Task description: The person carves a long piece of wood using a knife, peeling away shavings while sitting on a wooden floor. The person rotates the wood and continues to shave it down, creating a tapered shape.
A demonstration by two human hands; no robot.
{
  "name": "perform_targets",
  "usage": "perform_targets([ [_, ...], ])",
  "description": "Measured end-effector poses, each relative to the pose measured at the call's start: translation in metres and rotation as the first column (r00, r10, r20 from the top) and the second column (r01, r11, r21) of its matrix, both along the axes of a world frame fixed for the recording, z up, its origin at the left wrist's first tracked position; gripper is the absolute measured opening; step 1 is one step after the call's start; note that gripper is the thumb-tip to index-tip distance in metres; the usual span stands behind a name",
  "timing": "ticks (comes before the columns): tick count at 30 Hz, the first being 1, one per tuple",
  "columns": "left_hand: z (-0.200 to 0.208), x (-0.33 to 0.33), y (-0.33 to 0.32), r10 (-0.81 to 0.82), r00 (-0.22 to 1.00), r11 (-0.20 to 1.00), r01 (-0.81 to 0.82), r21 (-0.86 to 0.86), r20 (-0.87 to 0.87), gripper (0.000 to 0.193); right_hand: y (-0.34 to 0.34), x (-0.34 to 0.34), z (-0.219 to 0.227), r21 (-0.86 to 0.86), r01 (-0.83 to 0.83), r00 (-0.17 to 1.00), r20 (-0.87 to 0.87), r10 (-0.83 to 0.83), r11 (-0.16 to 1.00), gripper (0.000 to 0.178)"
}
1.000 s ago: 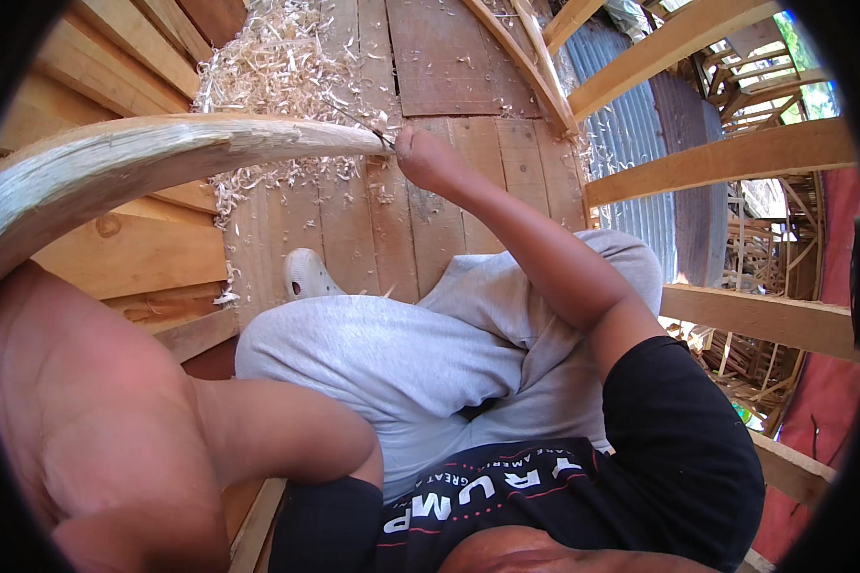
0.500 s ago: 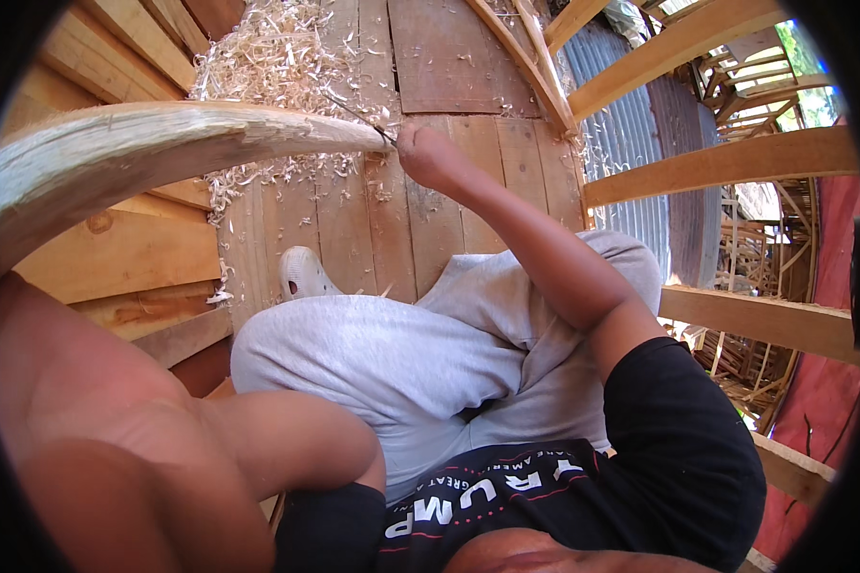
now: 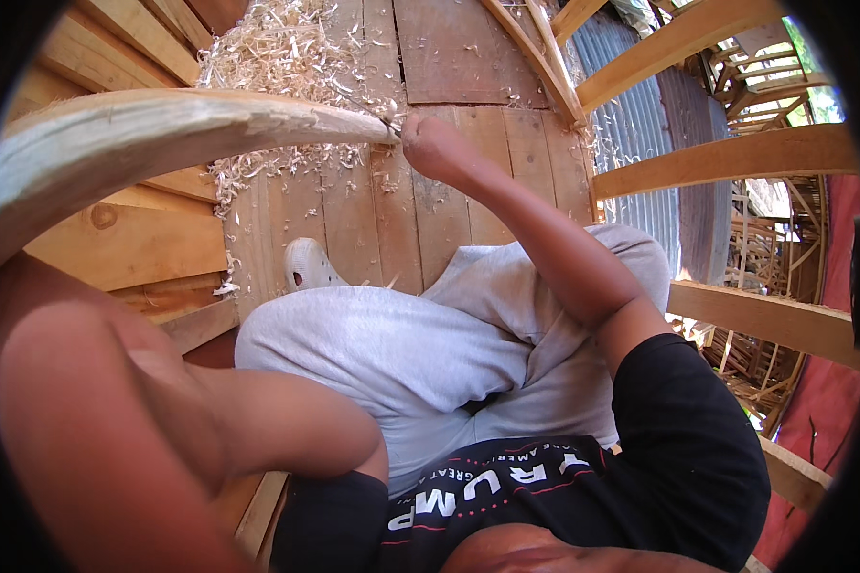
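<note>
A long, pale, curved piece of wood (image 3: 191, 119) sweeps in from the left edge and narrows toward the middle. At its narrow end my right hand (image 3: 434, 147) is closed in a fist. A thin dark strip or wire (image 3: 377, 119) runs up to that fist; what the fingers grip is hidden. My left arm (image 3: 153, 401) is bent and fills the lower left, very near the camera. It rises to the thick near part of the wood at the left edge. The fingers of my left hand cannot be made out.
Curly wood shavings (image 3: 282, 72) are heaped on the plank floor (image 3: 349, 215) beyond the wood. Stacked boards (image 3: 134, 244) line the left side. Wooden slats (image 3: 726, 162) and corrugated metal (image 3: 631, 134) stand at the right. My legs in grey trousers (image 3: 382, 334) are folded below.
The left arm has shifted and its large near part looks different in shape. The wood and my right fist stay together, a little higher in the picture, as the whole view has shifted slightly.
</note>
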State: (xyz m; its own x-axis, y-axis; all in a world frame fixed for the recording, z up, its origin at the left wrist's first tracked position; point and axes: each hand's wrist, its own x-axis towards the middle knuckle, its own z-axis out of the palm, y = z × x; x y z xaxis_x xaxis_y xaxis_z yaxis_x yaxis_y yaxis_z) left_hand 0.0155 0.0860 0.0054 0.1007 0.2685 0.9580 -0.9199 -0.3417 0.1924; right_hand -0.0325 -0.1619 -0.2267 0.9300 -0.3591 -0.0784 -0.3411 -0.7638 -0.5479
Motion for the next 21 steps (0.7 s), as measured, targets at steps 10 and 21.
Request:
perform_targets([
  [10, -0.005, 0.021, -0.054, -0.618, 0.750, 0.757, 0.486, -0.437, -0.236, 0.023, -0.029, -0.019, -0.044, -0.063, -0.080, 0.982, -0.178, 0.068, 0.995, 0.042],
  [21, 0.003, 0.004, -0.068, -0.525, 0.731, 0.762, 0.176, -0.623, -0.435, 0.029, 0.002, -0.001, -0.002, 0.243, 0.228, 0.973, -0.095, -0.211, 0.943, 0.047],
])
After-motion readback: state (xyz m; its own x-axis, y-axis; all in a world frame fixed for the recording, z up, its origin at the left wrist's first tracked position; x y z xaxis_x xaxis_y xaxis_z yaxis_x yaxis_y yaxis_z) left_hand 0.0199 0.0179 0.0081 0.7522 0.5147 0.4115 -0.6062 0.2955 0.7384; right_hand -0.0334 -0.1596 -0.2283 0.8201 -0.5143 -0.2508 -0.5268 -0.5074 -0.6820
